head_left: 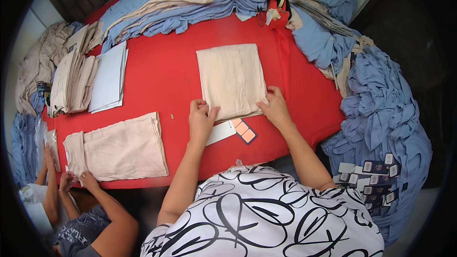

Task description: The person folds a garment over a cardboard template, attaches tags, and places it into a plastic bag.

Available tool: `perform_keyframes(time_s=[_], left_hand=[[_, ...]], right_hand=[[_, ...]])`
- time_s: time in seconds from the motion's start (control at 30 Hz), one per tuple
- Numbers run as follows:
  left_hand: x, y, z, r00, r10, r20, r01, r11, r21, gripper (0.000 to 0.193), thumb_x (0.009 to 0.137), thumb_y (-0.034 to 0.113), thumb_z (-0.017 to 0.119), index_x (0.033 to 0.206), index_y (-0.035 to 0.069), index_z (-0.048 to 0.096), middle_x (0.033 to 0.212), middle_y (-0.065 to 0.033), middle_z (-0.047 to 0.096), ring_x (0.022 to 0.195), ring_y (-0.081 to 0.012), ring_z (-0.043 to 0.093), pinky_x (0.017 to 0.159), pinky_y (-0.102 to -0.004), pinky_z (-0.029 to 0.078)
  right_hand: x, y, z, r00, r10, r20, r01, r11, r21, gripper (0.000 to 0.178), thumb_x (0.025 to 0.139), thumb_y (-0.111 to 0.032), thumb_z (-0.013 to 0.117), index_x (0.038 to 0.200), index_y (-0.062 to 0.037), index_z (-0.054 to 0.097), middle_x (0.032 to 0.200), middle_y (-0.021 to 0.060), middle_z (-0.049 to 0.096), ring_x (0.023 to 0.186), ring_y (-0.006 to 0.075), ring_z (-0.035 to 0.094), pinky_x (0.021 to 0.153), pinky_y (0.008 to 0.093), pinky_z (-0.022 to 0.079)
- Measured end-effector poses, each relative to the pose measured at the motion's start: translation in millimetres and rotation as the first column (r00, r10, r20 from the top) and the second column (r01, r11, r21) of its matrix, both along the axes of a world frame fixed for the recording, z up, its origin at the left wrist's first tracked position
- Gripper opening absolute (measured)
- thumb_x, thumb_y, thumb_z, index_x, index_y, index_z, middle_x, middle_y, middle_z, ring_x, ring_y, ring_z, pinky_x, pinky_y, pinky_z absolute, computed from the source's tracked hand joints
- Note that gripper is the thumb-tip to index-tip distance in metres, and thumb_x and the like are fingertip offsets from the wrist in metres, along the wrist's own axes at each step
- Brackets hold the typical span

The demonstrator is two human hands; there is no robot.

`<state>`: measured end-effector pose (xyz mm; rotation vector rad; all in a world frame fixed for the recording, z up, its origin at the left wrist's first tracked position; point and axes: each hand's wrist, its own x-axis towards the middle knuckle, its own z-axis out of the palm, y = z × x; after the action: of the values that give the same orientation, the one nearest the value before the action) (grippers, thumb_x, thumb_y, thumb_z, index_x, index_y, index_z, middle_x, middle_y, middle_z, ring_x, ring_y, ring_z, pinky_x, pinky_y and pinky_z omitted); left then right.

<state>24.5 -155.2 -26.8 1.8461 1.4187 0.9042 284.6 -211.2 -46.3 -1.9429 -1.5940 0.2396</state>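
A folded beige garment [232, 78] lies on the red-covered table in front of me. At its near left corner, my left hand [202, 115] has curled fingers and its thumb along the edge. My right hand [276, 108] pinches the near right corner between thumb and fingers. Just below the garment's near edge lie a white card [221, 133] and a dark blue hang tag [248, 136] bearing peach stickers. The garment partly covers the white card.
Another folded beige garment [116, 150] lies at left, under a co-worker's hands [78, 178]. Beyond it stand a beige garment stack [71, 83] and pale blue sheets [108, 81]. Blue garments [166, 4] line the back. Blue cloth [381, 95] and tags [376, 179] lie at right.
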Motion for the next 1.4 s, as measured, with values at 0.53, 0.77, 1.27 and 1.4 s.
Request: perform_keyframes(time_s=[0.53,0.77,1.27,1.4], left_hand=[[-8,-13,24,1.000,-0.006,-0.022,-0.003,0.928,-0.372,0.036,0.081,0.013,0.075,0.107,-0.002,0.054,0.103,-0.0208,0.059,0.077,-0.0219,0.064,0.062,-0.0336,0.053],[-47,9,132,0.714,-0.228,0.662,0.245,0.967,0.068,0.031,0.093,0.006,0.058,0.123,-0.002,0.054,0.112,-0.0139,0.063,0.095,-0.0146,0.063,0.081,-0.0289,0.053],[-36,178,44,0.974,0.005,0.227,0.038,0.982,-0.184,0.020,0.086,0.007,0.067,0.102,-0.004,0.067,0.069,-0.0059,0.063,0.055,-0.0100,0.062,0.053,-0.0243,0.052],[-31,199,25,0.999,-0.013,0.039,0.024,0.949,-0.315,0.016,0.085,0.008,0.067,0.095,-0.005,0.067,0.069,-0.0068,0.063,0.054,-0.0118,0.064,0.051,-0.0258,0.054]], right_hand=[[-11,-14,53,0.782,-0.181,-0.596,0.129,0.983,-0.131,0.025,0.088,-0.013,0.068,0.107,0.0008,0.058,0.087,0.0097,0.064,0.069,0.0148,0.064,0.056,0.0270,0.054],[4,-12,190,0.125,0.350,-0.928,-0.315,0.901,0.298,0.021,0.093,-0.011,0.058,0.107,0.0042,0.062,0.098,0.0120,0.067,0.081,0.0167,0.068,0.069,0.0286,0.058],[24,192,62,0.792,0.243,-0.561,-0.319,0.947,-0.041,0.020,0.089,-0.005,0.064,0.108,-0.0012,0.065,0.072,-0.0006,0.059,0.055,0.0060,0.051,0.046,0.0210,0.042],[31,218,28,0.864,0.216,-0.455,-0.324,0.930,-0.173,0.023,0.087,-0.008,0.067,0.109,-0.0029,0.065,0.074,0.0024,0.058,0.061,0.0106,0.057,0.050,0.0264,0.047]])
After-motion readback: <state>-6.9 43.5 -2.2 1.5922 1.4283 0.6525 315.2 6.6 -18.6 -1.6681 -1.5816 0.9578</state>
